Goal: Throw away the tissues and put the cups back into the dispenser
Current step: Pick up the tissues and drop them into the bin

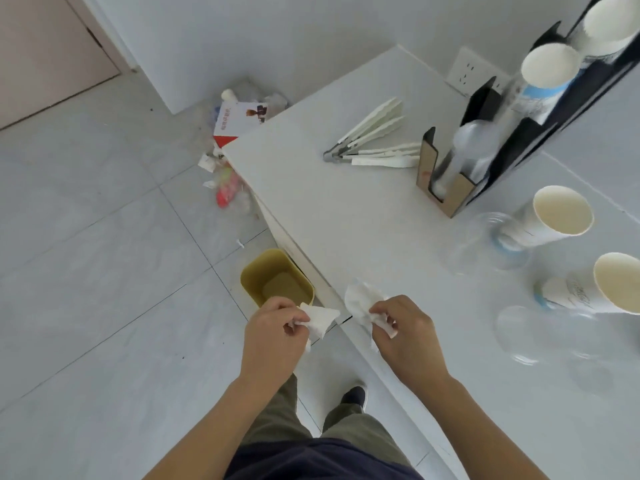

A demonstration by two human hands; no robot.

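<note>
My left hand [273,327] pinches a white tissue [320,318] just in front of the yellow bin [277,282] on the floor. My right hand [405,330] grips a second crumpled tissue [360,299] over the counter's edge. Two paper cups [557,216] [609,289] lie on their sides on the white counter [346,216], with clear plastic cups [485,244] [540,334] beside them. The black cup dispenser [519,133] stands at the back right, holding paper cups [550,69] and clear cups.
White tongs and utensils [374,143] lie on the counter left of the dispenser. Litter and a red-and-white box [239,123] are piled on the tiled floor by the counter's far corner. A wall socket [467,71] is behind the dispenser.
</note>
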